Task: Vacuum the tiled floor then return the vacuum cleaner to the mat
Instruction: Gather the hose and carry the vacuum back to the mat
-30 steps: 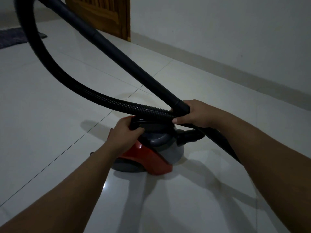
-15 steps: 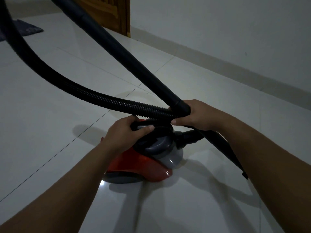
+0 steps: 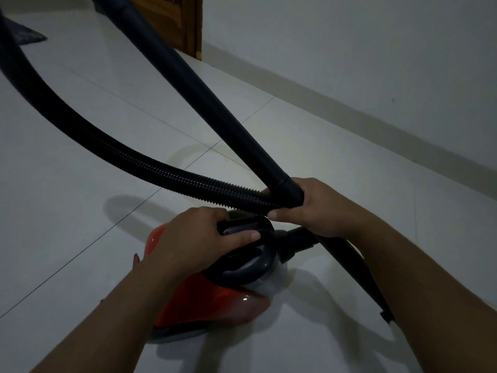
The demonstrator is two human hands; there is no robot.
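A small red and grey vacuum cleaner (image 3: 209, 302) hangs just above the white tiled floor (image 3: 80, 211), tilted, its shadow below it. My left hand (image 3: 196, 238) is closed around its black carry handle (image 3: 242, 227). My right hand (image 3: 306, 208) grips the rigid black wand (image 3: 204, 98) together with the ribbed black hose (image 3: 161, 170), which loops up and out at the left. The wand's lower end (image 3: 376, 300) points down to the right. A corner of the dark mat (image 3: 27, 36) shows at the far upper left.
A wooden door (image 3: 174, 20) stands at the top, beside a white wall (image 3: 349, 63) with a grey skirting that runs down to the right. Pale tiles spread out on all sides.
The vacuum cleaner has come up off the floor and nearer to me, tilting as it rose. Both hands keep the same grips. The view has shifted left, toward the mat.
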